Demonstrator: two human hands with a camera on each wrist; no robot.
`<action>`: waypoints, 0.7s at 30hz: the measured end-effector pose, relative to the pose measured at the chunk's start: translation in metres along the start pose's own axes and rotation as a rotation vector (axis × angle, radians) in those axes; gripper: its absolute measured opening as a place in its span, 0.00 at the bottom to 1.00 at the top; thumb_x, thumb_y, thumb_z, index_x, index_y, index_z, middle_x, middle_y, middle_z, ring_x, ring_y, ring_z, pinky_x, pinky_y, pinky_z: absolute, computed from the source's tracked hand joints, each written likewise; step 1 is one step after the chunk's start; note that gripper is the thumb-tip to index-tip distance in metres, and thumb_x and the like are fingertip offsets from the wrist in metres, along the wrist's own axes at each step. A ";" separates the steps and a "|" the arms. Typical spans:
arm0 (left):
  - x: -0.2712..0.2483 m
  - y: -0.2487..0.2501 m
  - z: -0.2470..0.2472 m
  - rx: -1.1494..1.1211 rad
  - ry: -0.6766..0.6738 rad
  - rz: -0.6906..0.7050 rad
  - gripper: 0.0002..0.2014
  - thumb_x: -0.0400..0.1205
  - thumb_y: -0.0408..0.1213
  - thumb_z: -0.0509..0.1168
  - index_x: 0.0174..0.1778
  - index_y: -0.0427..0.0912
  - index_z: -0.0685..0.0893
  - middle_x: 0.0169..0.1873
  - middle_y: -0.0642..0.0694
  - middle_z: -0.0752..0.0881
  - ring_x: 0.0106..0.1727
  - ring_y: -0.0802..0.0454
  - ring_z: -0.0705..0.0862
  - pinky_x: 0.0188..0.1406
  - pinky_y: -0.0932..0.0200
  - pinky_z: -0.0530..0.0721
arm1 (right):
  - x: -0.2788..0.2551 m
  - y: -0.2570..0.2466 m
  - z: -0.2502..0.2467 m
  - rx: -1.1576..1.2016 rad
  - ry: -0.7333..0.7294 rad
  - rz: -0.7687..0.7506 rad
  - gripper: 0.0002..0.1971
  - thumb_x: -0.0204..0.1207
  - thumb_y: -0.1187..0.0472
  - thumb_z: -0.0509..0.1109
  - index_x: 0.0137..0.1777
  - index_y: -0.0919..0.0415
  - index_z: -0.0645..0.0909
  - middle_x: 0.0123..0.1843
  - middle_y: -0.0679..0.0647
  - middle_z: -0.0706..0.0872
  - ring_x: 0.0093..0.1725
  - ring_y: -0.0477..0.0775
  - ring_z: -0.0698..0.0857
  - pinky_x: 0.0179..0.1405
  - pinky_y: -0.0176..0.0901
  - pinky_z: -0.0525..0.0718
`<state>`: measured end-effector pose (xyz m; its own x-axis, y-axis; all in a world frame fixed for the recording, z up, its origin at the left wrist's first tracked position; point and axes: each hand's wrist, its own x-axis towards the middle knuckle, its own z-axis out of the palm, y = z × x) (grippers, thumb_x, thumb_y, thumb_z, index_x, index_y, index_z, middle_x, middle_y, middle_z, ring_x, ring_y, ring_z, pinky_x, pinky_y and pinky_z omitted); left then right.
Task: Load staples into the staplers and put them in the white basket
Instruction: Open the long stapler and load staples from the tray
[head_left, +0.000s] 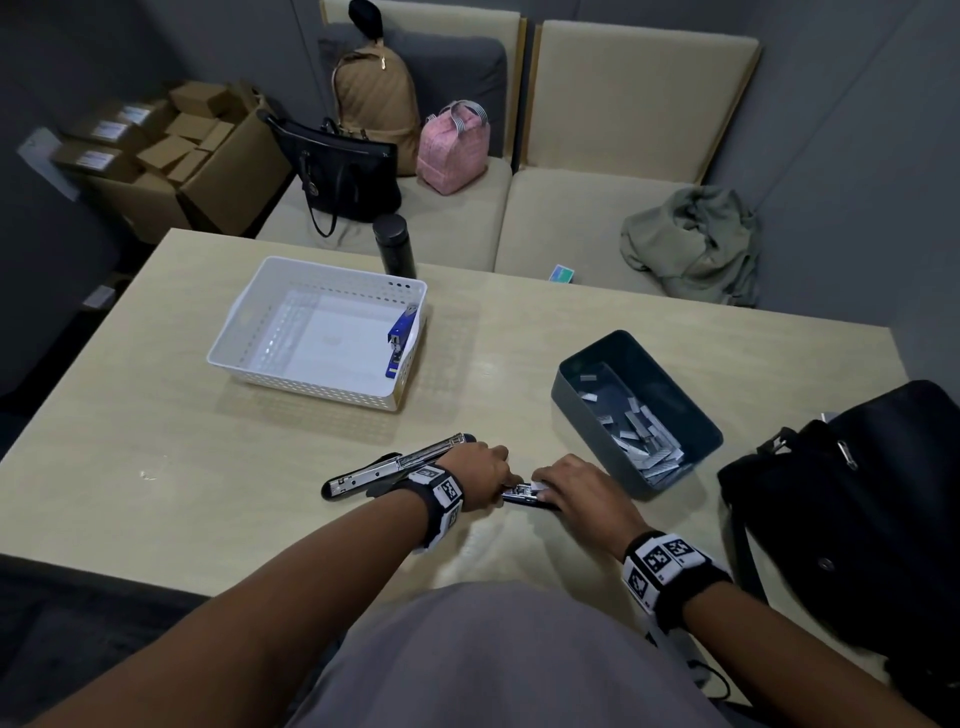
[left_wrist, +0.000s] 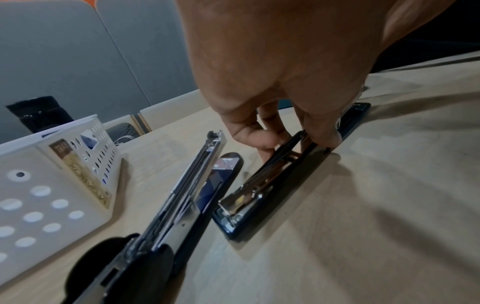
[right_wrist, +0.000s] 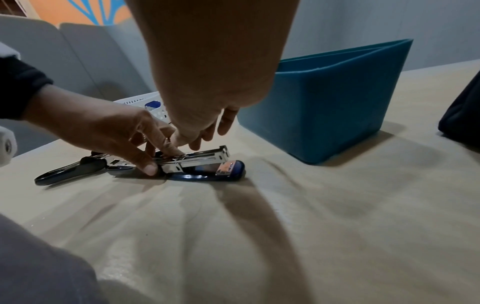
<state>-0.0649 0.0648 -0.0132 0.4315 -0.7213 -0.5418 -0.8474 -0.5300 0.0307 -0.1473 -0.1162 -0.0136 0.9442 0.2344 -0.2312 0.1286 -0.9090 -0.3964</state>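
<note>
On the table's front centre lies a dark blue stapler (head_left: 522, 496) (left_wrist: 259, 185) (right_wrist: 202, 161), opened, with its chrome magazine exposed. My left hand (head_left: 511, 480) (left_wrist: 293, 142) (right_wrist: 155, 158) pinches it at the hinge end. My right hand (head_left: 540, 480) (right_wrist: 187, 142) has curled fingertips on the magazine, pinching what looks like a pale staple strip (head_left: 537, 487). A second opened stapler (head_left: 384, 467) (left_wrist: 187, 195) (right_wrist: 70, 172) lies just left of my left hand. The white basket (head_left: 234, 332) (left_wrist: 52, 144) holds one blue stapler (head_left: 400, 338). A dark bin (head_left: 576, 395) (right_wrist: 324, 107) on the right holds several staple strips (head_left: 644, 441).
A black bag (head_left: 857, 519) sits at the table's right edge, close to the bin. A black bottle (head_left: 395, 244) stands behind the basket. Beyond the table are a bench with bags and a cardboard box (head_left: 171, 156) of small cartons.
</note>
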 end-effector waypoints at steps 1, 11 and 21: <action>0.000 0.000 0.000 0.003 0.002 0.000 0.19 0.84 0.48 0.63 0.72 0.54 0.78 0.56 0.38 0.81 0.53 0.34 0.85 0.46 0.48 0.82 | 0.001 -0.001 0.002 -0.010 0.001 0.000 0.06 0.81 0.51 0.64 0.53 0.46 0.81 0.48 0.47 0.82 0.47 0.51 0.82 0.39 0.40 0.73; 0.000 0.002 -0.002 0.009 -0.010 0.007 0.19 0.84 0.48 0.63 0.72 0.53 0.79 0.56 0.38 0.81 0.51 0.36 0.85 0.45 0.49 0.81 | 0.000 -0.008 0.006 -0.125 0.045 0.027 0.11 0.80 0.52 0.65 0.53 0.54 0.87 0.49 0.51 0.82 0.46 0.54 0.79 0.42 0.41 0.67; -0.002 0.003 -0.005 0.011 -0.015 0.008 0.17 0.82 0.46 0.64 0.68 0.53 0.81 0.54 0.38 0.81 0.50 0.35 0.85 0.46 0.45 0.85 | 0.003 -0.007 0.014 -0.148 0.033 0.019 0.10 0.80 0.53 0.65 0.51 0.53 0.87 0.48 0.51 0.82 0.47 0.56 0.81 0.45 0.48 0.76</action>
<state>-0.0664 0.0623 -0.0076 0.4204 -0.7188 -0.5537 -0.8541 -0.5194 0.0257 -0.1496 -0.1041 -0.0242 0.9562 0.2074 -0.2067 0.1517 -0.9546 -0.2564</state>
